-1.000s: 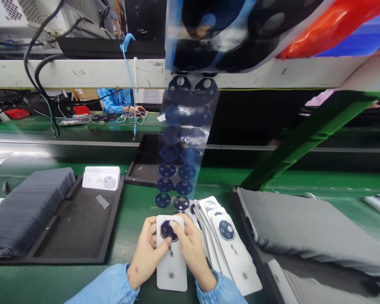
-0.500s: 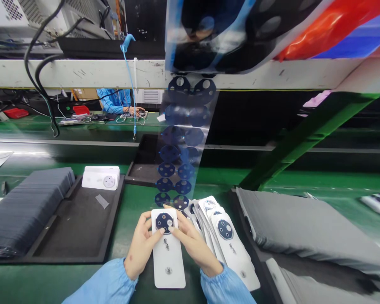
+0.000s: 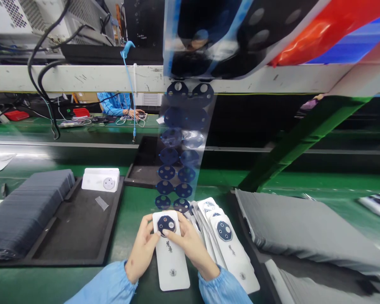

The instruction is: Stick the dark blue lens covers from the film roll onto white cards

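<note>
Gripping white rectangular plastic-like panel (image 3: 172,261) with dark-blue octagonal patch (image 3: 166,225) between left hand (image 3: 143,248) and right hand (image 3: 192,243); seems light, stiff, slippery; best held by side edges.

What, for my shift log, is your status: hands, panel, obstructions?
Left hand, right hand: both holding white panel. Dark camera plate at panel's far end. Fanned panels close beside right hand, not blocking.

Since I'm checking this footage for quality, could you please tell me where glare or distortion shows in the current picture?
Head view: pale glare on the clear strip of dark discs; head view: the upper grey stack looks stretched and smeared toward the right edge; head view: the held white panel is fairly sharp, its dark marking distinct.
</note>
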### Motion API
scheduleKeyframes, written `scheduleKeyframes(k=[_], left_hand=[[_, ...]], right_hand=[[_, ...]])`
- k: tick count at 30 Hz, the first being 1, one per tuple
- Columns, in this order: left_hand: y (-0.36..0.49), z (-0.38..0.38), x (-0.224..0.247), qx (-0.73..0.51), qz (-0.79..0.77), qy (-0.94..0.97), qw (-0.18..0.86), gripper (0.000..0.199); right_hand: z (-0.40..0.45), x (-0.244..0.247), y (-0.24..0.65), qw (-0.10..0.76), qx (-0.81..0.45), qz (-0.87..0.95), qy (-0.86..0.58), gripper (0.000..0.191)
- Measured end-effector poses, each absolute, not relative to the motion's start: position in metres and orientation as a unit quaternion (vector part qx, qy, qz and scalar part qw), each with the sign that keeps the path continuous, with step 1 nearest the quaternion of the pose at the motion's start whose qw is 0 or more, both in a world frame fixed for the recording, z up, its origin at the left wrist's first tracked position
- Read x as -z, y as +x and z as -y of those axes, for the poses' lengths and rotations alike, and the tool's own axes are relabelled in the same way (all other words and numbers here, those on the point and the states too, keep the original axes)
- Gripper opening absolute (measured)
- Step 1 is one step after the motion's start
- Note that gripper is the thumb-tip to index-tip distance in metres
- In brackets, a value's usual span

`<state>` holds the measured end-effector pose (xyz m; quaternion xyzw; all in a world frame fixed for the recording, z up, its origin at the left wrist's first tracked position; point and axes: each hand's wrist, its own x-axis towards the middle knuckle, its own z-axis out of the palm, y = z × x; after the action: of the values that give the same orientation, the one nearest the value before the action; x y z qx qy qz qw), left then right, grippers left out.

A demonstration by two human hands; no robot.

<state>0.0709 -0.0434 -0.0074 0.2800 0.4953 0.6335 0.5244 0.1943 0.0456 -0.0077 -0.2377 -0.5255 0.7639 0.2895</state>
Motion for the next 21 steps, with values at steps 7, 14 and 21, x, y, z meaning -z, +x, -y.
scheduleKeyframes(k=[7, 14, 21], left_hand=[[0.072, 0.042, 0.001, -0.635, -0.487, 0.280, 0.529, 0.038], [0.072, 0.042, -0.004, -0.640, -0.486, 0.277, 0.527, 0.040], [0.074, 0.043, -0.002, -0.648, -0.466, 0.284, 0.531, 0.042]], right_hand=[[-0.046, 0.006, 0.194, 0.284, -0.795, 0.484, -0.230, 0.032], [-0.047, 0.006, 0.193, 0.286, -0.796, 0.483, -0.227, 0.034], [-0.042, 0.005, 0.195, 0.296, -0.757, 0.526, -0.251, 0.041]])
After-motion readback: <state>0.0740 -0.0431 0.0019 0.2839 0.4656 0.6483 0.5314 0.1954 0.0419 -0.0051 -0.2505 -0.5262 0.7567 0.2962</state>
